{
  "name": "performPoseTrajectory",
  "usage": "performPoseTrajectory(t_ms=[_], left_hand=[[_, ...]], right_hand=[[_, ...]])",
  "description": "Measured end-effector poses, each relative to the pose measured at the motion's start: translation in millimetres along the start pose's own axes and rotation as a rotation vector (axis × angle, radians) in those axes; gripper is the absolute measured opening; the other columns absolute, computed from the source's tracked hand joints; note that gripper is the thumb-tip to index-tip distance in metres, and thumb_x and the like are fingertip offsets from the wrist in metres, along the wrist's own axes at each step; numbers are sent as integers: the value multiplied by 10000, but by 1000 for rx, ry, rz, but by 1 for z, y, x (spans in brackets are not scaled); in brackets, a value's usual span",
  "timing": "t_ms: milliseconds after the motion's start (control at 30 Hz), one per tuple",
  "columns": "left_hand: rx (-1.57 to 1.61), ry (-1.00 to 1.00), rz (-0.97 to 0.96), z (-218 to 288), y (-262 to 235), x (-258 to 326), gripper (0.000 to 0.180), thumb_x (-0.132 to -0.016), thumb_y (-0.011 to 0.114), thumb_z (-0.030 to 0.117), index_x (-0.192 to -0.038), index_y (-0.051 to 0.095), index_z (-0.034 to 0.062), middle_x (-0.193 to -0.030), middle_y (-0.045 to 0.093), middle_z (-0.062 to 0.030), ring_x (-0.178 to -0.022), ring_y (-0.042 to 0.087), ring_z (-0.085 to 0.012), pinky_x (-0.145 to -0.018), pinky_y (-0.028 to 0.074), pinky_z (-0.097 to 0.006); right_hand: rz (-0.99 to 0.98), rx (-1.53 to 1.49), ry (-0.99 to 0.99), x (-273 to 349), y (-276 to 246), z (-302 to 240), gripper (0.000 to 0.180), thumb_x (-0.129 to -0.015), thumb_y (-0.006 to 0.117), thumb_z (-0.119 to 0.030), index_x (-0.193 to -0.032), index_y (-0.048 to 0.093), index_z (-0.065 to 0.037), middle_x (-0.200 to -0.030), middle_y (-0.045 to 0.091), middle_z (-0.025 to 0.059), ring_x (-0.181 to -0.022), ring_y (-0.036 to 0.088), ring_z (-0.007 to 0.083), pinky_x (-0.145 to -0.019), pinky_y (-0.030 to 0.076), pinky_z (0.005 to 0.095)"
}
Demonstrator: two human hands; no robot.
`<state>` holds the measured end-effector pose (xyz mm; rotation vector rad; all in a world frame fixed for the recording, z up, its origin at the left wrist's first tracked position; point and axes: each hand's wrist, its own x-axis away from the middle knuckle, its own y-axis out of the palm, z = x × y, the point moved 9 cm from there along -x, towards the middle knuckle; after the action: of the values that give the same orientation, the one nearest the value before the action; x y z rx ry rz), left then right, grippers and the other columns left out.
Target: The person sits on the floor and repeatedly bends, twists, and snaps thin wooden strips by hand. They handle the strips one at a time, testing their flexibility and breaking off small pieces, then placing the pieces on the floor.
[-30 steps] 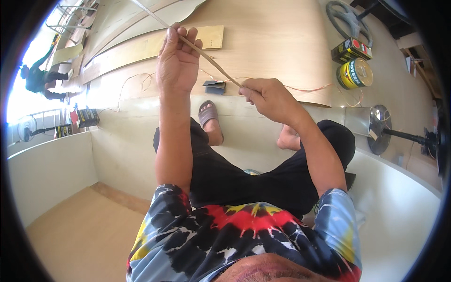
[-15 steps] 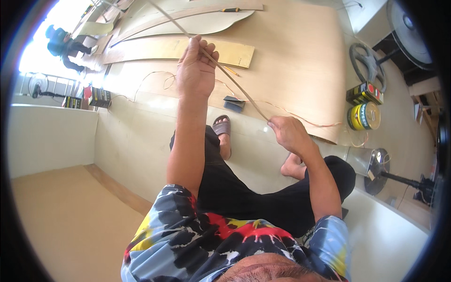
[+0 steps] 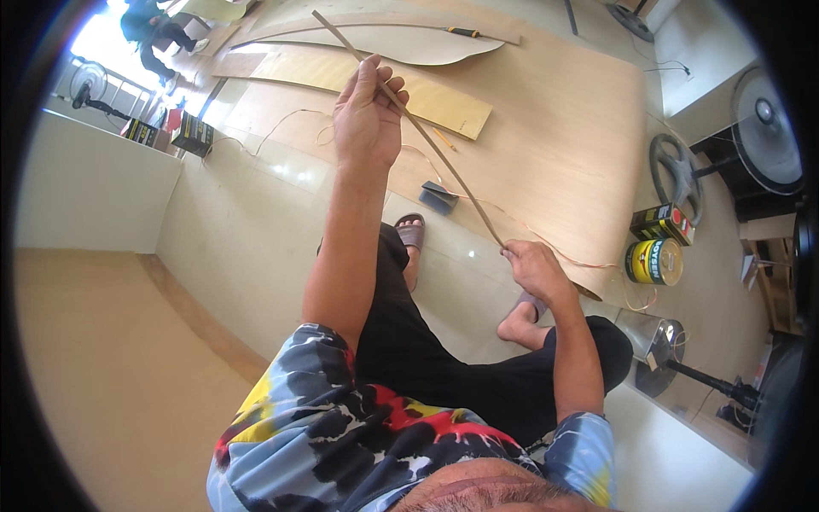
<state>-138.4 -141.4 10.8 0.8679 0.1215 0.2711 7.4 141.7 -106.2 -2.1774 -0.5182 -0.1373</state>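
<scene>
Between my hands runs a long thin brown strip (image 3: 445, 162), which looks like wood, slanting from the upper left down to the right. My left hand (image 3: 368, 119), palm up, grips it a short way below its far end, between thumb and curled fingers. At the near end, my right hand (image 3: 541, 271) is closed in a pinch on the strip. Below the strip on the floor lie a large light-brown sheet (image 3: 572, 128) with a curled near edge, a yellowish board (image 3: 444, 102), a yellow pencil (image 3: 444, 140) and a dark block (image 3: 438, 197).
A utility knife (image 3: 462, 32) lies on a long strip beyond the board. To the right stand a round yellow can (image 3: 654, 261), a rectangular tin (image 3: 662, 224) and fans (image 3: 768, 119). A thin cable (image 3: 546, 237) crosses the sheet. Another person (image 3: 153, 34) is at the far left.
The view has shifted, so floor things sit lower and the strip's far end now shows inside the picture. Both hands still hold the strip in about the same places.
</scene>
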Motion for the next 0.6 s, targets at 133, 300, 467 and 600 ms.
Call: performPoseTrajectory(t_ms=[133, 300, 467, 600], left_hand=[[116, -8, -32, 3, -14, -15, 177, -1031, 578, 143, -1130, 629, 5, -906, 646, -61, -790, 635, -187, -720, 557, -329], [244, -103, 139, 10, -63, -45, 133, -1043, 541, 132, -1074, 589, 12, -850, 602, -67, -768, 623, -187, -722, 550, -329], [220, -52, 264, 22, -90, -52, 144, -1044, 543, 134, -1040, 587, -3, -859, 592, -59, -777, 599, -195, -693, 555, -320], [224, 2, 259, 23, -82, -46, 126, -1020, 577, 109, -1005, 610, -11, -830, 630, -64, -739, 622, -188, -729, 579, -335]], right_hand=[[-41, 4, -69, -1, 1, -13, 175, -936, 573, -149, -941, 694, -23, -856, 693, 213, -819, 658, 424, -760, 509, 480], [-146, -142, 2, 15, -10, -19, 200, -968, 566, -181, -936, 671, -13, -774, 683, 167, -740, 663, 369, -716, 514, 432], [-175, -219, 7, 28, -28, -31, 181, -967, 558, -135, -1014, 680, -11, -732, 669, 144, -676, 647, 275, -669, 512, 386], [-124, -93, 40, 30, -44, -23, 196, -955, 566, -124, -1044, 699, -11, -741, 684, 147, -677, 665, 265, -667, 520, 378]])
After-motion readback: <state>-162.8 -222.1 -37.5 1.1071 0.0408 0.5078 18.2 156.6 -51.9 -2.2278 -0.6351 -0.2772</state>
